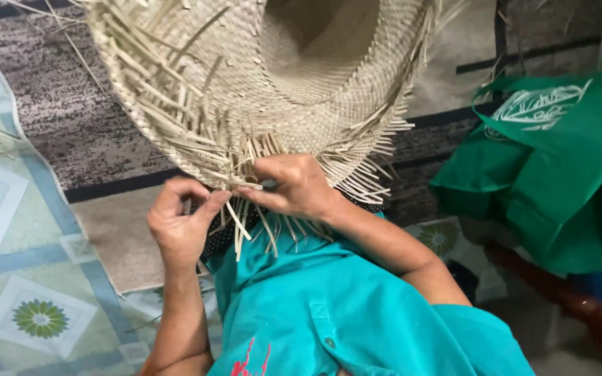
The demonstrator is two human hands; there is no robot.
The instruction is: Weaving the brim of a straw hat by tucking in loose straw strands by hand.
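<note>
Over our lap the woven straw hat (294, 76) has crown and most of its brim plaited; loose strands (245, 223) remain at the edge, which our left hand (182, 226) and right hand (290, 184) pinch.

Woven straw hat (294, 76): dry, matt, rough, loose strand ends at brim; teal shirt (357, 313): smooth matt cloth; green bag (559, 174): matt non-woven fabric; carpet (71, 111): coarse speckled pile; floor mat (15, 278): smooth patterned sheet
</note>
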